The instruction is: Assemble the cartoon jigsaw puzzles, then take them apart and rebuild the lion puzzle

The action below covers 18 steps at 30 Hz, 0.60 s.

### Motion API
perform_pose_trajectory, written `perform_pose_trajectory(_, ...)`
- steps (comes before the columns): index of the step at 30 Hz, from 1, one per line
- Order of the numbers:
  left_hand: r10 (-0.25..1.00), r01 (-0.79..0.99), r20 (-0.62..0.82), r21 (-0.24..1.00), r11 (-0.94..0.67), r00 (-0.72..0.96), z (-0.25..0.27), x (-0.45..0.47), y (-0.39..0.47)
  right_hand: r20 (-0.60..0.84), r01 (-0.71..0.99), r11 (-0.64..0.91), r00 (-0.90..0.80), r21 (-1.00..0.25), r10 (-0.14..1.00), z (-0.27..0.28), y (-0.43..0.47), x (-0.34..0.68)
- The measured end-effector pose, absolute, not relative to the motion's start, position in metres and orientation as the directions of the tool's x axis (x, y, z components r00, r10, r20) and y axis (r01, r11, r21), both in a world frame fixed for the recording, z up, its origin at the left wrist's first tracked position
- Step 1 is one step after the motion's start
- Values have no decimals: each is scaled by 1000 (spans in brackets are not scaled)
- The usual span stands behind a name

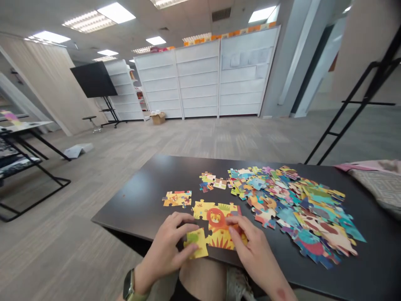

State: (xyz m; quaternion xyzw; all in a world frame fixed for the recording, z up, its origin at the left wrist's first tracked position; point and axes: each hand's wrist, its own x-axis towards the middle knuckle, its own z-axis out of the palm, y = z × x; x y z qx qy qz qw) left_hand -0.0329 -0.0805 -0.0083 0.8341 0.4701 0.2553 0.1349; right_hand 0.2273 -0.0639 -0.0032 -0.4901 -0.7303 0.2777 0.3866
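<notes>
Between thumb and fingers, my left hand (171,242) grips a yellow puzzle piece (200,250) with a green patch. That piece is beside the lower left of a joined lion puzzle section (216,215), near the table's front edge. My right hand (250,240) rests over the right side of the lion section, its fingertips touching it; the fingers are slightly spread and cover part of the picture. Left of the lion lies a small joined yellow-orange strip (178,198). A small group of pieces (213,181) lies behind it.
A large heap of loose puzzle pieces (291,205) covers the right of the black table (138,192). A patterned cloth item (376,179) lies at the table's far right. Beyond stand white shelves (200,79), a screen on a stand (94,79) and a cardboard box (158,118).
</notes>
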Motion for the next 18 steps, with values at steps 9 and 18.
perform_pose_trajectory(9, 881, 748, 155, 474, -464, 447, 5, -30, -93, 283, 495, 364, -233, -789, 931, -5, -65, 228)
perform_pose_trajectory(18, 902, 704, 123, 585, -404, 415, 2, -28, -85, 265, 491, 359, -253, -794, 931, -3, -67, 228)
